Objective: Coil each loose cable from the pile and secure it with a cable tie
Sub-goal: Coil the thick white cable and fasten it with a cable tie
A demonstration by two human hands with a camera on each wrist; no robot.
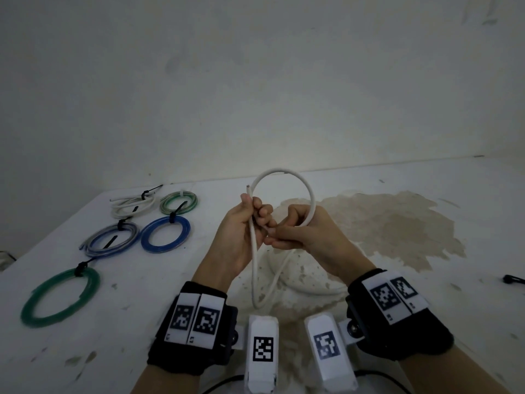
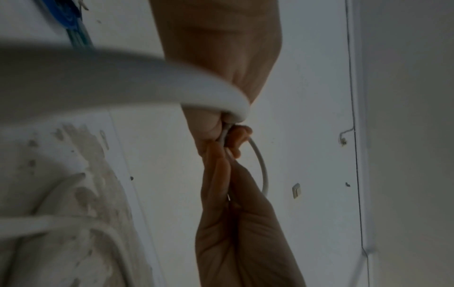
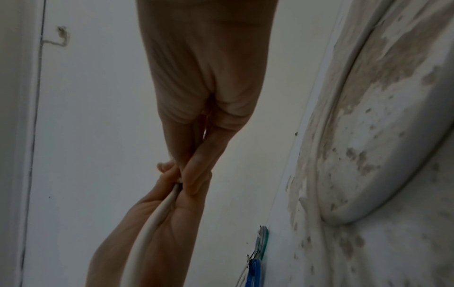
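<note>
A white cable (image 1: 308, 189) forms one raised loop above the table between both hands. My left hand (image 1: 250, 214) grips it near its free end, which pokes up past the fingers. My right hand (image 1: 287, 231) pinches the cable where the loop comes back down, fingertips meeting the left hand's. The rest of the cable hangs down (image 1: 253, 268) and trails over the table toward my right wrist. In the left wrist view the cable (image 2: 221, 101) curls round the hand. In the right wrist view the cable (image 3: 157, 215) runs along the left palm into the pinch.
Several tied coils lie at the left: a white one (image 1: 133, 206), a green-white one (image 1: 179, 201), a grey one (image 1: 112, 241), a blue one (image 1: 165, 234) and a green one (image 1: 61, 297). A black cable tie (image 1: 512, 279) lies at the right edge. A brown stain (image 1: 397, 223) marks the table.
</note>
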